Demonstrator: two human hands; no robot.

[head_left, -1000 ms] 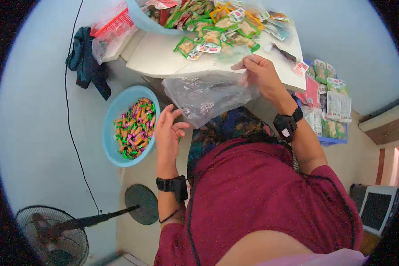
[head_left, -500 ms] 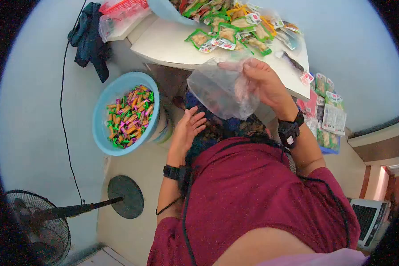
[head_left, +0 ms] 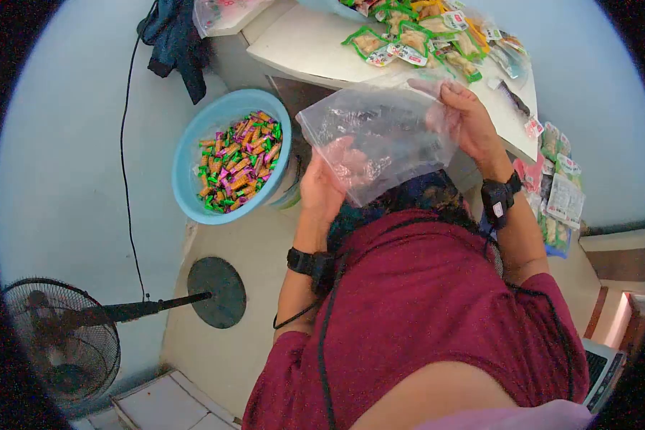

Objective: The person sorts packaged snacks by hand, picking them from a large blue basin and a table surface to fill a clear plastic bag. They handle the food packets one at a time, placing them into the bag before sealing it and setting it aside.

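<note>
Plastic bag (head_left: 395, 140): right hand (head_left: 467, 116) grip pinches its right end; left hand (head_left: 327, 180) partly behind film, can't tell grip.

Soft, fairly even light leaves the wall (head_left: 64, 179) pale and the table (head_left: 301, 54) bright, with shadow gathered beneath it. White glints streak the bag (head_left: 390, 118), and the left hand (head_left: 326, 186) looks hazy through it. Grain speckles the shirt (head_left: 423, 301). The lens bows straight edges; a black, noisy ring swallows the corners, dimming the fan (head_left: 61, 337) at left. The pinkish glow (head_left: 618, 319) at right may be daylight.
</note>
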